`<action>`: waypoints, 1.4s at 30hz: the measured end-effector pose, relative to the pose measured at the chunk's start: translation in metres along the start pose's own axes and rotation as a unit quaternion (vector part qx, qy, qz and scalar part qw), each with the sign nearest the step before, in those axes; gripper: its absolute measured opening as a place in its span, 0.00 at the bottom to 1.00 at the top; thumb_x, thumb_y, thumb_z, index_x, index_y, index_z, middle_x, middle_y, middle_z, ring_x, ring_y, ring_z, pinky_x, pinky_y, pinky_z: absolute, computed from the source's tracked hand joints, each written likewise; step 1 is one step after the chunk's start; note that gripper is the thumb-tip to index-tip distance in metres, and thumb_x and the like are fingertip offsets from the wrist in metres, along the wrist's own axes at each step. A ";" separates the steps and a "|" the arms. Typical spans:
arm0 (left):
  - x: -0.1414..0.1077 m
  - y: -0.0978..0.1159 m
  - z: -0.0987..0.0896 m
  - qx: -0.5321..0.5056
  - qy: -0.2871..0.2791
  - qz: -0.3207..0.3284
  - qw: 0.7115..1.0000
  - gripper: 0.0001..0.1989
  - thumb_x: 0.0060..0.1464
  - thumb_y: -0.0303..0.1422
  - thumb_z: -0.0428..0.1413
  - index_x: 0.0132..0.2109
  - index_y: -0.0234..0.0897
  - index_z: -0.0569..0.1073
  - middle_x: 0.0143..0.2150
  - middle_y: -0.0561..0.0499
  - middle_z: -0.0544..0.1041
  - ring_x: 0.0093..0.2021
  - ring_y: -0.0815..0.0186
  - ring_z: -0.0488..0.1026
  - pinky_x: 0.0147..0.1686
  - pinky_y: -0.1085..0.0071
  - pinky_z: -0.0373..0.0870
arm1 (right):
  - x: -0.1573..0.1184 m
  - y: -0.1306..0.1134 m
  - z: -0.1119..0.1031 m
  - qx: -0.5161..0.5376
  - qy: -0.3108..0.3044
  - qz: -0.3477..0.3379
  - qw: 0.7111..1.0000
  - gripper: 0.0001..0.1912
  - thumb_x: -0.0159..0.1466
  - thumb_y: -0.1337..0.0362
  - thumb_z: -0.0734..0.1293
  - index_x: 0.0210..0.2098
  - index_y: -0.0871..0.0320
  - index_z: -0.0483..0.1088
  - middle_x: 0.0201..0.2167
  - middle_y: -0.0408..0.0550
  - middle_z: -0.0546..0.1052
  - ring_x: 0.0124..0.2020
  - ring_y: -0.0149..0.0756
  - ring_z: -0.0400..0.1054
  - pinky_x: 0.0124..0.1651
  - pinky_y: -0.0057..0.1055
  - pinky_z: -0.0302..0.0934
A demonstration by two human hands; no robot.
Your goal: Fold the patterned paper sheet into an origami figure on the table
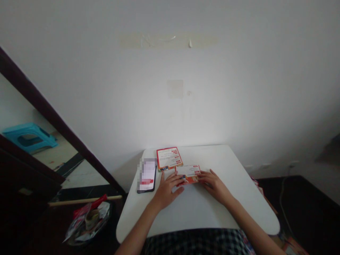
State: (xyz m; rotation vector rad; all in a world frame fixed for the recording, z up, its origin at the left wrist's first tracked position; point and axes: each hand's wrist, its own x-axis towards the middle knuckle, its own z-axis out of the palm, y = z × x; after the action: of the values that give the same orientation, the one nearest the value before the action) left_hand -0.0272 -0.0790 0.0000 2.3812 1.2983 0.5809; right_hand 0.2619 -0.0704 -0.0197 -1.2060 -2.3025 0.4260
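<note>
A printed paper leaflet [188,171] with white panels and a red-orange lower strip lies on the white table [196,212]; it looks folded. My left hand [166,193] rests over its left side, fingers spread and thumb pointing right. At the leaflet's right edge, my right hand [216,187] touches it with outstretched fingertips. Neither hand is visibly closed around it. Just behind, a red-bordered printed card [169,158] lies flat. To the left of my left hand is a smartphone [147,175] with its screen lit and partly blurred.
The table stands against a white wall [106,88] with tape marks. On the left are a dark-framed mirror [87,173] reflecting a blue stool [30,137], and a bin [90,221] full of wrappers. A cable [283,198] hangs at the right.
</note>
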 end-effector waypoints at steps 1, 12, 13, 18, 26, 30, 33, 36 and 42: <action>0.000 0.000 0.000 -0.007 0.004 0.000 1.000 0.21 0.61 0.47 0.50 0.60 0.56 0.68 0.62 0.54 0.71 0.68 0.57 0.57 0.67 0.39 0.28 | 0.001 0.001 0.000 0.003 0.007 0.001 1.000 0.14 0.68 0.61 0.60 0.51 0.46 0.71 0.55 0.46 0.73 0.61 0.40 0.63 0.67 0.57 0.43; 0.021 -0.010 0.023 -0.043 0.185 -0.079 0.979 0.26 0.61 0.40 0.52 0.64 0.47 0.61 0.63 0.48 0.69 0.65 0.57 0.60 0.66 0.50 0.54 | 0.016 -0.002 0.010 -0.018 0.089 0.064 0.994 0.16 0.69 0.55 0.58 0.43 0.53 0.74 0.41 0.48 0.79 0.43 0.39 0.73 0.60 0.44 0.58; 0.022 -0.011 0.024 -0.042 0.191 -0.084 0.977 0.28 0.60 0.39 0.53 0.66 0.48 0.58 0.63 0.48 0.68 0.64 0.57 0.61 0.65 0.50 0.56 | 0.018 -0.003 0.012 -0.026 0.094 0.074 0.993 0.16 0.69 0.55 0.58 0.44 0.53 0.74 0.40 0.48 0.79 0.42 0.39 0.72 0.59 0.43 0.59; 0.028 -0.011 0.026 -0.004 0.191 -0.053 0.980 0.26 0.60 0.33 0.52 0.65 0.49 0.60 0.61 0.48 0.69 0.61 0.59 0.64 0.63 0.52 0.57 | 0.026 -0.009 0.022 -0.090 0.121 0.117 0.982 0.18 0.68 0.59 0.57 0.54 0.54 0.68 0.47 0.50 0.77 0.50 0.42 0.69 0.62 0.48 0.52; 0.026 -0.006 0.022 0.099 0.160 -0.059 0.980 0.10 0.59 0.34 0.54 0.45 0.48 0.79 0.55 0.50 0.74 0.59 0.57 0.64 0.63 0.46 0.51 | 0.029 -0.019 0.029 -0.167 0.146 0.153 0.963 0.21 0.69 0.60 0.56 0.61 0.53 0.59 0.48 0.52 0.74 0.51 0.43 0.65 0.64 0.52 0.46; 0.024 -0.005 0.021 0.111 0.162 -0.072 0.978 0.11 0.60 0.36 0.53 0.45 0.50 0.78 0.54 0.51 0.75 0.60 0.56 0.63 0.65 0.41 0.42 | 0.025 -0.019 0.026 -0.170 0.159 0.138 0.963 0.17 0.69 0.59 0.56 0.54 0.51 0.65 0.48 0.51 0.73 0.50 0.42 0.65 0.65 0.53 0.45; 0.023 -0.003 0.020 0.108 0.164 -0.074 0.978 0.11 0.60 0.36 0.53 0.46 0.51 0.78 0.54 0.52 0.76 0.60 0.56 0.63 0.66 0.41 0.39 | 0.021 -0.020 0.024 -0.170 0.158 0.125 0.965 0.15 0.69 0.57 0.57 0.50 0.50 0.69 0.47 0.50 0.72 0.50 0.42 0.65 0.66 0.56 0.42; 0.023 -0.002 0.020 0.103 0.166 -0.072 0.978 0.12 0.60 0.36 0.52 0.46 0.51 0.78 0.54 0.52 0.76 0.60 0.56 0.64 0.66 0.41 0.39 | 0.018 -0.019 0.026 -0.171 0.156 0.117 0.966 0.15 0.68 0.56 0.57 0.48 0.48 0.71 0.47 0.49 0.72 0.49 0.42 0.65 0.66 0.59 0.40; 0.023 0.000 0.020 0.094 0.166 -0.095 0.977 0.12 0.60 0.36 0.52 0.46 0.52 0.78 0.55 0.52 0.76 0.60 0.54 0.63 0.64 0.36 0.38 | 0.018 -0.018 0.030 -0.173 0.152 0.118 0.966 0.16 0.68 0.54 0.58 0.49 0.48 0.72 0.46 0.50 0.73 0.49 0.43 0.65 0.66 0.61 0.40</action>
State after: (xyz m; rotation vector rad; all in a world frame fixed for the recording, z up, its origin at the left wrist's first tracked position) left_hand -0.0049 -0.0617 -0.0129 2.3356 1.7732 0.8596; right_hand 0.2245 -0.0662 -0.0304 -1.5981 -2.0253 -0.0884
